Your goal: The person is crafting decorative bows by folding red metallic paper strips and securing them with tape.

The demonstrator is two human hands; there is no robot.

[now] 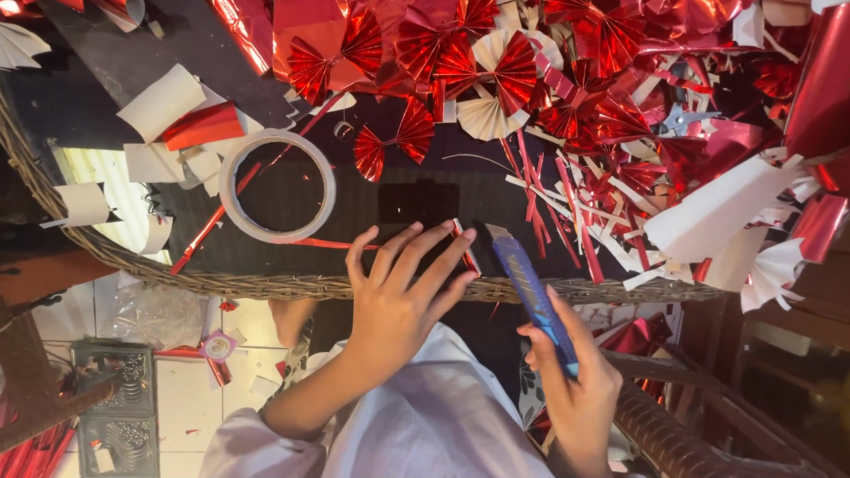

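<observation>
My left hand [398,292] lies flat with fingers spread on the dark tabletop [416,199], its fingertips pressing a small folded strip of red foil paper [467,250]. My right hand [575,385] grips a blue utility knife [534,292] by the handle, its blade tip pointing up and left, close to the red strip. A roll of white tape [276,185] lies flat just left of my left hand.
Red foil fans [394,142], white paper fans and cut strips [567,204] crowd the far and right side. Scissors [686,118] lie among the scraps. The table has a woven wicker rim [266,285]. Paper offcuts sit at the left; a wire basket [119,407] stands on the tiled floor.
</observation>
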